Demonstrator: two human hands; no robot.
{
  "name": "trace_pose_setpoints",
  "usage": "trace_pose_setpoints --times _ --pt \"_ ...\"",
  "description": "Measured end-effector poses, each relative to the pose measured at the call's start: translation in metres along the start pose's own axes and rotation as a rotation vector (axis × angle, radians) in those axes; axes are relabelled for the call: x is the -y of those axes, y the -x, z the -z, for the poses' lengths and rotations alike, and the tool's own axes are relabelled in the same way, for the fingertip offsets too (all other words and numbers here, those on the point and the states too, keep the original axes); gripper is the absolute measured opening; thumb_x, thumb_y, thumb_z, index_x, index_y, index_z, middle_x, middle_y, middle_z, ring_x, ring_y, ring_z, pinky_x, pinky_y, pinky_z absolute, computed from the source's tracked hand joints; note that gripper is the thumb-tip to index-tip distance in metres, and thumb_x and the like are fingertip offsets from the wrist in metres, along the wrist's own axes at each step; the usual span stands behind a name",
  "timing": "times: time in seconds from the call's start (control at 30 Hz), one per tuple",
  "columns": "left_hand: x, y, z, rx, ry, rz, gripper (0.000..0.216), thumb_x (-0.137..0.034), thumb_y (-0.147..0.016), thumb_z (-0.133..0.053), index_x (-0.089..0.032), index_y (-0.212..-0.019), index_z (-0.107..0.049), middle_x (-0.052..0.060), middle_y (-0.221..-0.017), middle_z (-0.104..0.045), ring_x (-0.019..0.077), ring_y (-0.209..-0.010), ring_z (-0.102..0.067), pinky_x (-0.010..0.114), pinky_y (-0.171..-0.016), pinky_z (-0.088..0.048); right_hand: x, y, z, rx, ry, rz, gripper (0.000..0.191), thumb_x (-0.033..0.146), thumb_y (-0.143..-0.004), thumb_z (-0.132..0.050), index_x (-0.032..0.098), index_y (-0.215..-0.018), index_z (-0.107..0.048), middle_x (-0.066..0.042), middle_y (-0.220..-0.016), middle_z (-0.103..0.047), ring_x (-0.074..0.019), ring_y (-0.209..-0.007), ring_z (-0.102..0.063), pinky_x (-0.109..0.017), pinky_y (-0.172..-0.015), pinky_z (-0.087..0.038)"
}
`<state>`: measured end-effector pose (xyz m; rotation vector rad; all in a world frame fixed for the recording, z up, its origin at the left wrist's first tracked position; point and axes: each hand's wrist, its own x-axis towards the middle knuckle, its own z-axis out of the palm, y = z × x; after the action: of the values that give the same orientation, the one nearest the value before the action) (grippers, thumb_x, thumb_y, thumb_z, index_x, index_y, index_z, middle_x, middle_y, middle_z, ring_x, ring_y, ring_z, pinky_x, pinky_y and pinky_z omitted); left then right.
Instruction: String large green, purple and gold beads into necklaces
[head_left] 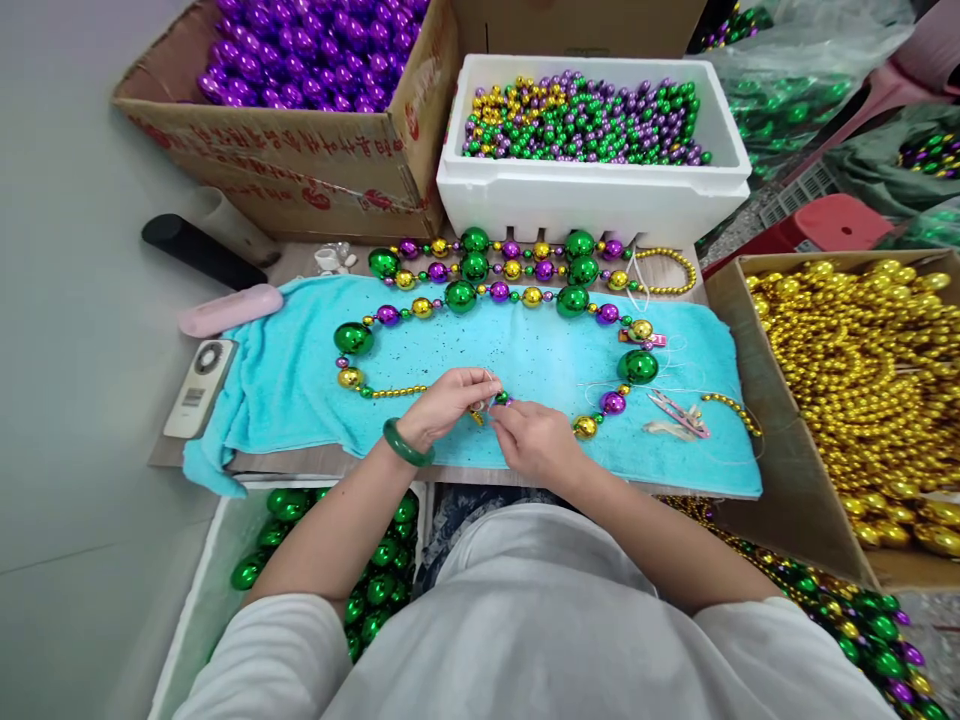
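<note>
A bead necklace (460, 297) of green, purple and gold beads lies in a loop on the turquoise towel (300, 350). My left hand (454, 395), with a green bangle (407, 443) at the wrist, pinches white string (489, 380) near the loop's front. Close against it, my right hand (536, 440) is closed at the same spot, beside a small green bead (502, 398). Its fingertips meet the string, though the exact grip is partly hidden. A short gold bead strand (397, 392) runs from the loop's left side toward my left hand.
Behind the towel lie finished-looking strands (474, 266). A foam box (592, 190) of small beads and a cardboard box (300, 160) of purple beads stand beyond. Pink-handled snips (679, 412) rest at right, near a box of gold beads (862, 380). Green beads (382, 585) fill a bin below.
</note>
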<state>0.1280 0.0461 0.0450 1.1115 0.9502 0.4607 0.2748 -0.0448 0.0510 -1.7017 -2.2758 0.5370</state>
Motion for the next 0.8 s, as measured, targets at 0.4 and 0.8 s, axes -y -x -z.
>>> trace_pose_setpoints --times 0.4,0.8 --pt "-0.005 0.004 0.004 -0.008 -0.522 -0.541 0.016 -0.024 -0.088 -0.052 -0.018 -0.076 -0.061 0.002 -0.078 -0.059 0.0154 -0.078 -0.054 0.031 -0.078 -0.043 -0.058 -0.067 0.001 0.169 -1.206 -0.257 0.015 0.016 -0.07 -0.06 0.015 -0.082 -0.068 -0.001 -0.073 -0.067 -0.0108 -0.06 -0.057 -0.022 -0.052 -0.044" --pt "0.023 -0.01 0.004 -0.195 -0.584 -0.627 0.018 -0.023 -0.085 -0.053 -0.022 -0.074 -0.067 0.007 -0.087 -0.061 0.0235 -0.102 -0.053 0.038 -0.094 -0.042 -0.063 -0.059 -0.016 0.402 -1.443 -0.338 0.025 0.03 -0.059 -0.078 0.014 -0.073 -0.065 0.004 -0.057 -0.058 -0.0053 -0.043 -0.047 -0.017 -0.037 -0.027"
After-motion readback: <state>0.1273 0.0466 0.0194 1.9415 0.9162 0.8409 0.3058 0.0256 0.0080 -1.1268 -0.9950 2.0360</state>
